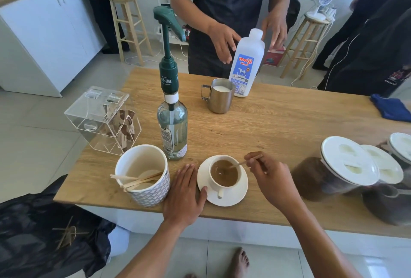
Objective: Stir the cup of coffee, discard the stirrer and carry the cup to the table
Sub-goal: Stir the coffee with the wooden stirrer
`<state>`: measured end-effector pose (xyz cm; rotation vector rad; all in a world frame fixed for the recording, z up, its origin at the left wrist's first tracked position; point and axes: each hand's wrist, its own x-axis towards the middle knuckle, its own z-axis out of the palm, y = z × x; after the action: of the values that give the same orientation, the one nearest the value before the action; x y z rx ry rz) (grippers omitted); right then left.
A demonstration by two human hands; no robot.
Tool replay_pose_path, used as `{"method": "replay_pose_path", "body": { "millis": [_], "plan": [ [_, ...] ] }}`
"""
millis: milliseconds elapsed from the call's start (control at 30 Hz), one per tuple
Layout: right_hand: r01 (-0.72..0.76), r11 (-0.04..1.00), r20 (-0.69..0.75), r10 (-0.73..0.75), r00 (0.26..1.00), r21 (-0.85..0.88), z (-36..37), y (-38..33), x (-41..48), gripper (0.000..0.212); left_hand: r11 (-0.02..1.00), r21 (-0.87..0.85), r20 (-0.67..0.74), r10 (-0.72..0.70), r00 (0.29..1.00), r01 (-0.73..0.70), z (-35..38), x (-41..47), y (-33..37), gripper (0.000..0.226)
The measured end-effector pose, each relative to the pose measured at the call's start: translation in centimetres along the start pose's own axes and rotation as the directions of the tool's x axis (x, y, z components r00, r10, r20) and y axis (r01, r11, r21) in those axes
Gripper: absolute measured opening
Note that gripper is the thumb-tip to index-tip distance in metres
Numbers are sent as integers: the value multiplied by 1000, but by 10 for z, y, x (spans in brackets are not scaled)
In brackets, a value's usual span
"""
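The left hand point(185, 191) is lying flat and empty on the desk point(278, 122), thumb touching the saucer point(241, 193). In the cup point(224, 174), the right hand point(270, 178) is pinching the stirrer point(241, 163); slow circles should be avoiding spills.
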<state>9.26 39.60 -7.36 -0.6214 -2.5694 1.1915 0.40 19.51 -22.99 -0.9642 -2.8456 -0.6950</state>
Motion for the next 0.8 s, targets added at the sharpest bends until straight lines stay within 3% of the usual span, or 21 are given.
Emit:
{"method": "replay_pose_path", "body": {
  "millis": [133, 267, 400, 533, 667, 800],
  "plan": [
    [-14, 1000, 78, 14, 997, -2, 5, -2, -4, 21, 1000, -8, -3, 0, 1000, 0, 1, 0, -1, 63],
    [14, 998, -16, -15, 1000, -56, -1, 2, -4, 18, 1000, -7, -11, 4, 1000, -4, 0, 0, 0, 62],
    [26, 998, 75, -23, 997, -51, 2, 0, -6, 23, 1000, -6, -7, -1, 1000, 1, 0, -1, 0, 62],
    [14, 998, -16, -14, 1000, -58, 1, 0, -6, 26, 1000, -11, -13, 4, 1000, -4, 1, -1, -1, 63],
    [18, 998, 69, -14, 998, -57, 6, -2, -7, 25, 1000, -11, -11, -1, 1000, 1, 1, -1, -1, 64],
    [-20, 998, -11, 20, 1000, -57, 3, -1, -4, 21, 1000, -11, -13, 5, 1000, -5, 1, -1, -1, 64]
  ]
}}
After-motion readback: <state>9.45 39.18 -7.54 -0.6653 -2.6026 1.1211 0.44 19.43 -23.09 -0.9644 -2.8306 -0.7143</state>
